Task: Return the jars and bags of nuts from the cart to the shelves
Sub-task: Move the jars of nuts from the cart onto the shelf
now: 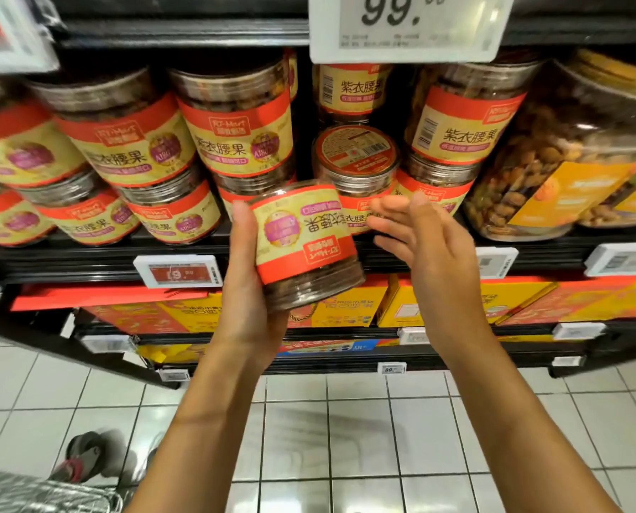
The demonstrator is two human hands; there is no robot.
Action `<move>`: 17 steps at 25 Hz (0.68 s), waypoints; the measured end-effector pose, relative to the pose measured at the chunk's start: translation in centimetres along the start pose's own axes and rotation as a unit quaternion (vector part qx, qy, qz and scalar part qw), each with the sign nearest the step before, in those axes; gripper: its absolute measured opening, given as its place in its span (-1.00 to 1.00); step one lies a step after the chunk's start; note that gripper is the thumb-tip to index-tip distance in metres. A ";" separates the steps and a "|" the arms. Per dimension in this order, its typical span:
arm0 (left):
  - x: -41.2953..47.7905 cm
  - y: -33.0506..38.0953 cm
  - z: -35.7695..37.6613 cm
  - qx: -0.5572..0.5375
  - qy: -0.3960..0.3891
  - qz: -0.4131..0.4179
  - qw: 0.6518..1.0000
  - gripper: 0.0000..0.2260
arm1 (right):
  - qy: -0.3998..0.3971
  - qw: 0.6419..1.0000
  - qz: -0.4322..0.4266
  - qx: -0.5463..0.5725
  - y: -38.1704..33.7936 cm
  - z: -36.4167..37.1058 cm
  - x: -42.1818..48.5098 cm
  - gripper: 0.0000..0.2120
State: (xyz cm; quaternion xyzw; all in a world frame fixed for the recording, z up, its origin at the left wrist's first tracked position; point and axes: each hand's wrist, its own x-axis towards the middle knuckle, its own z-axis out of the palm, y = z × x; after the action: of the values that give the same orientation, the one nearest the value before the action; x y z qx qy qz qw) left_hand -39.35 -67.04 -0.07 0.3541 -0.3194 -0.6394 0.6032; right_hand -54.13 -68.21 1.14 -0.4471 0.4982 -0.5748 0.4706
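Left hand [248, 290] grips one jar [305, 246] upside down near the front edge of the shelf [87, 259], not yet placed; right hand [420, 238] is open beside it.

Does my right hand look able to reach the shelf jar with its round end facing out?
Probably yes. The right hand is open and empty just below the tipped jar, nothing between them; the held jar in the left hand sits lower left, clear.
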 end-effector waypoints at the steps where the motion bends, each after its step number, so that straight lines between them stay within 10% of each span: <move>1: -0.1 0.7 0.0 0.036 -0.018 -0.021 0.999 -0.45 | -0.046 0.998 0.031 0.002 -0.8 0.3 -0.2 -0.77; 4: -1.1 2.8 0.8 0.143 -0.060 -0.075 0.985 -0.42 | -0.147 0.979 0.132 -0.052 -2.5 1.3 -1.2 -0.39; 9: -3.7 4.5 1.3 0.192 0.015 -0.060 0.979 -0.39 | -0.089 0.960 0.227 0.141 -4.0 2.2 -2.5 -0.68; 11: -5.2 4.1 1.2 0.114 0.139 -0.059 0.982 -0.39 | -0.060 0.941 0.216 0.254 -4.0 2.6 -3.1 -0.61; 17: -6.4 1.4 5.3 -0.084 0.121 -0.012 0.989 -0.41 | -0.081 0.948 0.141 0.273 -2.2 4.8 -5.9 -0.25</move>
State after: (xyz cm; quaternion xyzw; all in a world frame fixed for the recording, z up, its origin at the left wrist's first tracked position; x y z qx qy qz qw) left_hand -42.92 -60.90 4.41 0.3810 -0.1853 -0.6237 0.6569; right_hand -48.71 -63.00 3.51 -0.2718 0.3409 -0.5783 0.6896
